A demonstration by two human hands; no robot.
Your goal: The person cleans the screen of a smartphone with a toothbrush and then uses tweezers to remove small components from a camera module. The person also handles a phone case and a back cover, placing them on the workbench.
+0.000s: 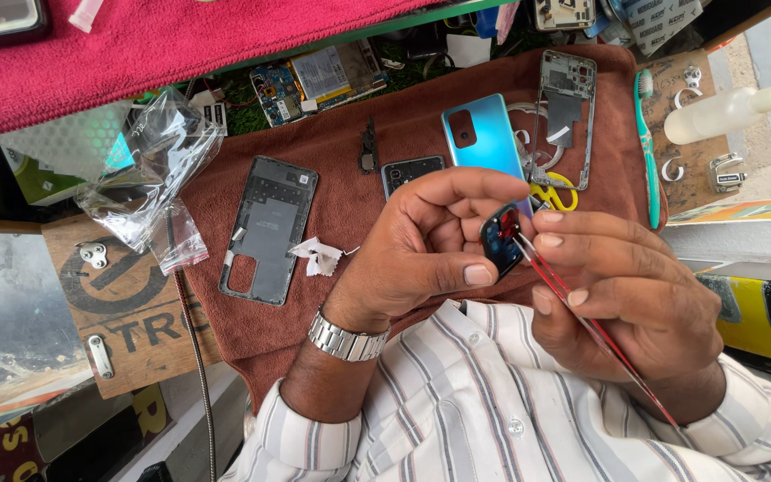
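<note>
- The fingers [484, 192] of the left hand [421, 250] are curled narrow, thumb and fingertips pinching a small dark glossy piece [499, 239], which looks like a phone camera cover, held up near the chest above the brown cloth [332, 205].
- The right hand [617, 295] is closed on thin red tweezers [573, 303], thumb and forefinger pressed close to the tips; the tips meet the small piece at its upper edge, where a red spot shows.
- Judging from this grip, the work is fine picking or placing on the piece. It would go best with the two hands braced against each other, as they nearly are, so the tips do not skid over the glossy face.
- Light pressure seems wise: the piece is small and held only at its rim, so a hard push could flip it out of the pinch.
- Further off on the cloth lie a blue phone back cover [484, 138], a grey inner frame [269, 228] to the left, a bare mid-frame [566, 116] to the right, and yellow-handled scissors [557, 192] just behind the hands.
- A green toothbrush [649, 143] and a squeeze bottle [725, 112] lie at the far right.
</note>
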